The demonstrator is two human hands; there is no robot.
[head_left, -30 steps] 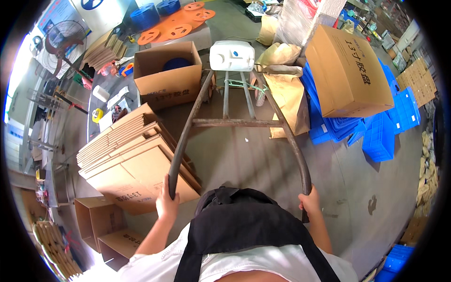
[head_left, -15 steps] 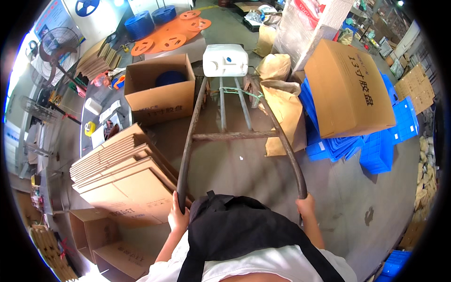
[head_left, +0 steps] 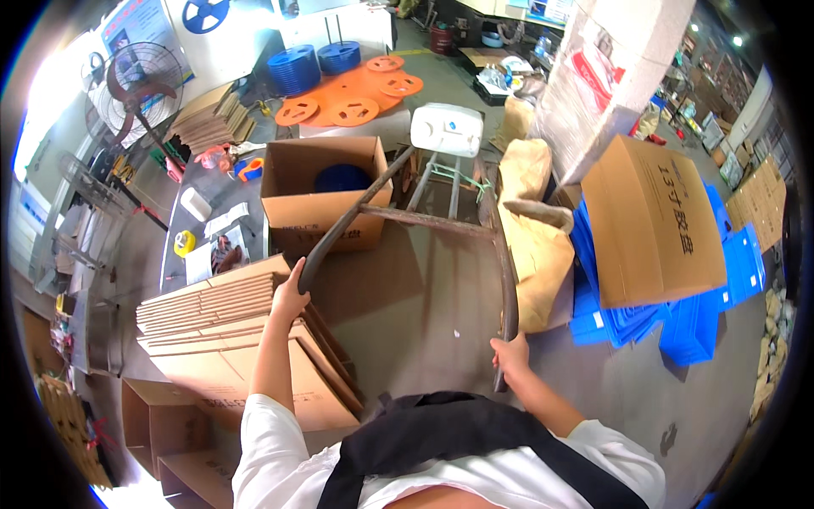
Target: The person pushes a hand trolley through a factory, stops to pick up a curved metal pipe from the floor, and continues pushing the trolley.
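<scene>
A brown-handled metal hand cart [head_left: 428,220] stretches out in front of me. My left hand [head_left: 291,294] is wrapped round the end of its left handle, beside the stacked flat cardboard. My right hand [head_left: 510,355] grips the right handle near its end. Between the handles run a crossbar and two thinner grey bars, with a green cord tied across them. At the cart's far end sits a white plastic jerrycan [head_left: 446,130] with a blue cap.
An open carton [head_left: 322,220] with a blue reel stands left of the cart; flattened cartons [head_left: 246,365] lean nearer me. Paper sacks [head_left: 530,280] line the right side, before a large closed carton [head_left: 657,225] on blue crates [head_left: 691,331]. An orange-topped table [head_left: 352,97] stands beyond.
Both hands have moved forward, away from my body, still on the handles. The cart has swung, its handles now slanting to the left, and the jerrycan sits lower and farther right in view.
</scene>
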